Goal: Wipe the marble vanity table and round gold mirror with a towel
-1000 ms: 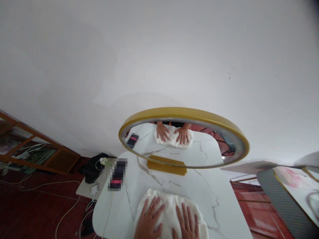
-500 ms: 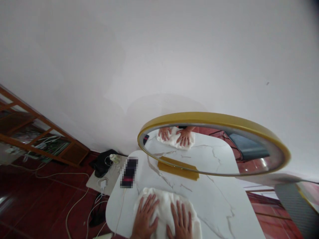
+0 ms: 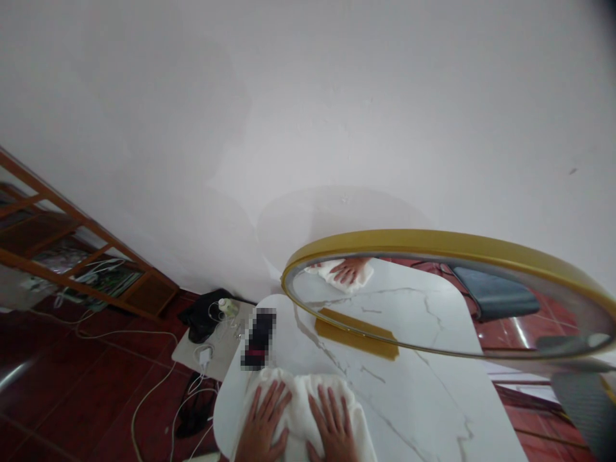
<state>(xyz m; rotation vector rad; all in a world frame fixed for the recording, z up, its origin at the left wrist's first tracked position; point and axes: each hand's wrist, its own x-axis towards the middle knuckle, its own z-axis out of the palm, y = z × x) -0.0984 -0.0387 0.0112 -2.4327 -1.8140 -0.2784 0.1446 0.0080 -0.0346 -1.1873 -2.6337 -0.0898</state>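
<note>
A white soft cloth [image 3: 299, 401] lies bunched on a white marble-patterned table [image 3: 409, 398] at the bottom of the view. My left hand [image 3: 264, 420] rests flat on its left part, fingers spread. On the right part, my right hand [image 3: 332, 420] presses palm down, its fingers also apart. A round gold-framed mirror [image 3: 375, 295] stands behind the cloth on a gold base [image 3: 356, 333]. It reflects part of the cloth and a hand. Just beyond the cloth's left end lies a dark, pixelated phone-like object [image 3: 258, 339].
Left of the table, a low light surface [image 3: 216, 356] holds a black bag [image 3: 202, 314], a small bottle [image 3: 228, 307] and a white charger [image 3: 205, 355]. Cables [image 3: 139, 404] trail over the red tiled floor [image 3: 96, 385]. A wooden shelf [image 3: 144, 295] stands along the white wall [image 3: 289, 115].
Both hands and the cloth have slid left across the table, closer to the phone-like object. The camera view has shifted slightly, and less of the hands shows in the mirror.
</note>
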